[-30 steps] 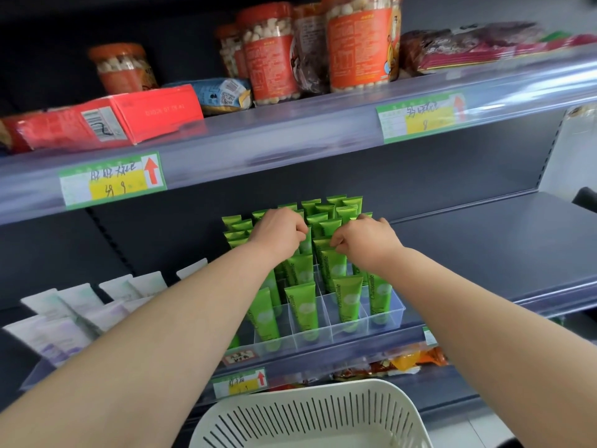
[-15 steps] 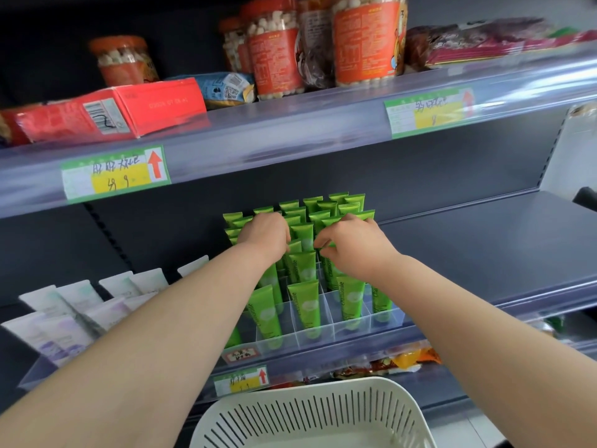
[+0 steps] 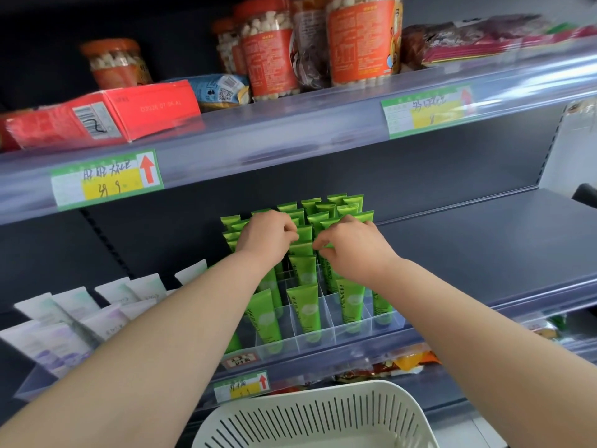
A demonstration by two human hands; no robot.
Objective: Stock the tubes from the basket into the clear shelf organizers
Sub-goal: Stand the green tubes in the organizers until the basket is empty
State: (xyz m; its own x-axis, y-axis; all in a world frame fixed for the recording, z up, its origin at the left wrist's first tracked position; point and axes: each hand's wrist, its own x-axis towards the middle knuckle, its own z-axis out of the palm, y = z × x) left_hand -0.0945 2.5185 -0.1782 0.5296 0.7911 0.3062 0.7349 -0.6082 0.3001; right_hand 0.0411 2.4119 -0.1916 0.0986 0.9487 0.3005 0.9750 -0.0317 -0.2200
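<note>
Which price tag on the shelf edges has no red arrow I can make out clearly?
The upper shelf's right tag: its arrow is only a faint blur. The upper left tag and the small lower tag both show crisp red up arrows.

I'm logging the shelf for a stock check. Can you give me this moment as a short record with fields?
Setting: shop shelving, seen from a head camera
Left hand: fingers curled among the tops of the green tubes
Right hand: fingers pinched at tube tops beside the left hand
Green tubes: standing upright in the clear organizer
White tubes: leaning, left on the same shelf
Basket: white, slotted, below the hands; contents out of view
Upper shelf: jars, red box
</note>
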